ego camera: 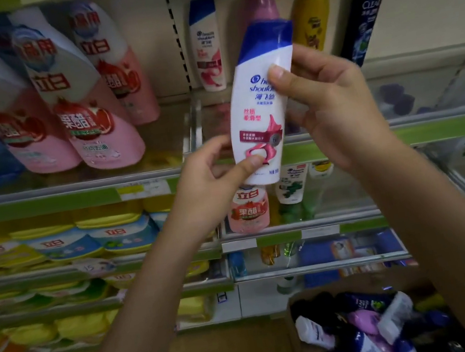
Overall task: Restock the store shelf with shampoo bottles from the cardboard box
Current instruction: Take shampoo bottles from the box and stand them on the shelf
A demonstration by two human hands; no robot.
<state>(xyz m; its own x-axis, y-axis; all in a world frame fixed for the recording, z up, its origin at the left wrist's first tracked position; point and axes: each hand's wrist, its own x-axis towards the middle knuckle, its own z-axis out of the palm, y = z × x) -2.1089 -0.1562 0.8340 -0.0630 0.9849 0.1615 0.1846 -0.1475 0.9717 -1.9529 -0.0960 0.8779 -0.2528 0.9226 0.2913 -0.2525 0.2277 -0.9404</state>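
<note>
I hold a white shampoo bottle with a blue cap and pink label art upright in front of the shelf. My right hand grips its upper body, thumb across the label. My left hand pinches its lower end. Behind it, on the shelf, stand a matching white bottle, a pink-capped bottle, a yellow bottle and a dark bottle. The cardboard box at the bottom right holds several mixed bottles.
Large pink detergent bottles fill the left shelf section. A clear divider separates the sections. Lower shelves carry yellow and blue refill pouches, a small pink bottle and a green-and-white tube.
</note>
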